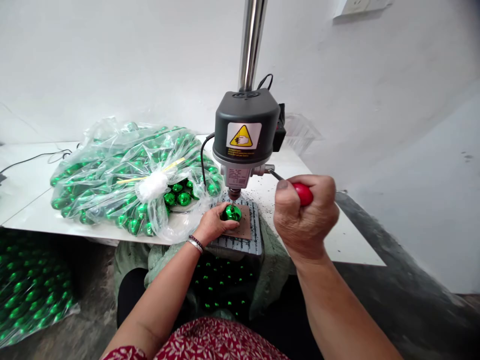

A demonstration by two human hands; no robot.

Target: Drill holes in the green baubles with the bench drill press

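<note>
A plain white wall [112, 60] fills the background, smooth for the most part, with a faint thin line at far left and a few dark smudges toward the right. A white socket plate [362, 5] is fixed high up, cut off by the top edge of the view. Against the wall stands a white table [360, 245], its flat top crossed by a seam at left and dotted with dark specks at right. Below, the grey floor [95, 285] looks mottled and worn. A rough, dark band [397, 240] runs along the wall's foot at right. The light is soft, dimming toward the upper right corner
</note>
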